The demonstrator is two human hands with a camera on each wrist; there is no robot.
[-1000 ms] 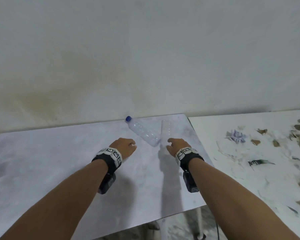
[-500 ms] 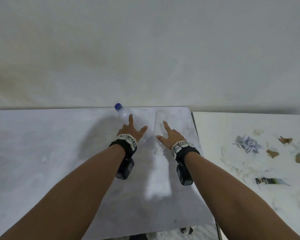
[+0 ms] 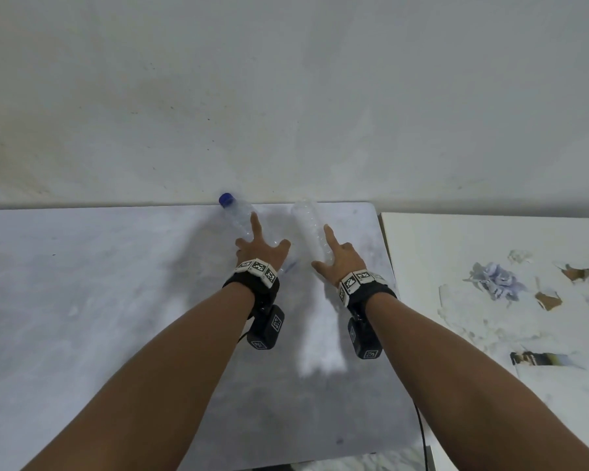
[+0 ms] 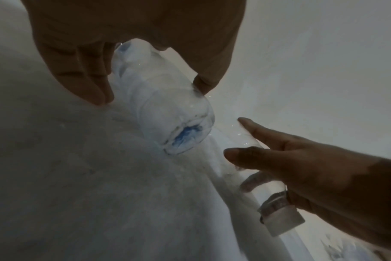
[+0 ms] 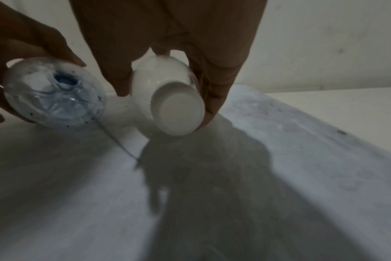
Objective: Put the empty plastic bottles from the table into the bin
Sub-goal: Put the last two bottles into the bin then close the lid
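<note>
Blue-capped bottle (image 3: 238, 215) lies on worktop (image 3: 116, 300) by wall (image 3: 286, 96), cap far-left, base under left hand (image 3: 261, 249), which clasps its sides. White-capped bottle (image 3: 308, 222) lies cap at near end, lengthwise under right hand (image 3: 340, 260), likewise clasped. Bin unseen.

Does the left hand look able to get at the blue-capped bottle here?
Probably yes: the left hand is round the blue-capped bottle, thumb one side, fingers the other, nothing between; the right hand is on the white-capped bottle.
</note>
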